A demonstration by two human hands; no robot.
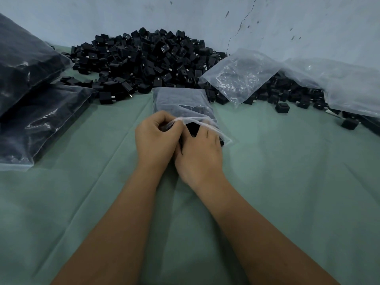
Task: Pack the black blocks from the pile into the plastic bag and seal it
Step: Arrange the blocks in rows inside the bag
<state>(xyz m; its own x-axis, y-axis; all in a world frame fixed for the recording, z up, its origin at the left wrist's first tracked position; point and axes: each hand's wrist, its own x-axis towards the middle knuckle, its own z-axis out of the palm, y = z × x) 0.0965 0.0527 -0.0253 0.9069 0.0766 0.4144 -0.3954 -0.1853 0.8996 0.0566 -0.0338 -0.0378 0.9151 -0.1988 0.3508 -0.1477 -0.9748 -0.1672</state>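
A: Where is the plastic bag (181, 103) lying?

B: Flat on the green cloth (287, 171), centre of the view, closed end touching the near edge of the pile of black blocks (144, 58), mouth facing the person. It is showing dark blocks through the film.

A: Left hand (156, 138)?

B: Fingers curling tight, thumb and fingertips pinching the upper lip of the bag's mouth and holding it raised off the cloth.

A: Right hand (200, 155)?

B: Pressing up against the left one at the mouth. Its fingers are reaching under the raised lip into the opening, with black blocks showing just beyond the knuckles. The fingertips are hiding behind the film, so I cannot tell whether they are gripping a block or only pushing.

A: Is the mouth sealed?

B: No, it is gaping open along its right side.

A: Around it?

B: Filled bags (35, 103) are lying stacked at left, dark with blocks. Empty clear bags (242, 75) are draping over the pile's right side against the pale wall (205, 15). A few loose blocks (282, 107) are sitting apart on the cloth at right.
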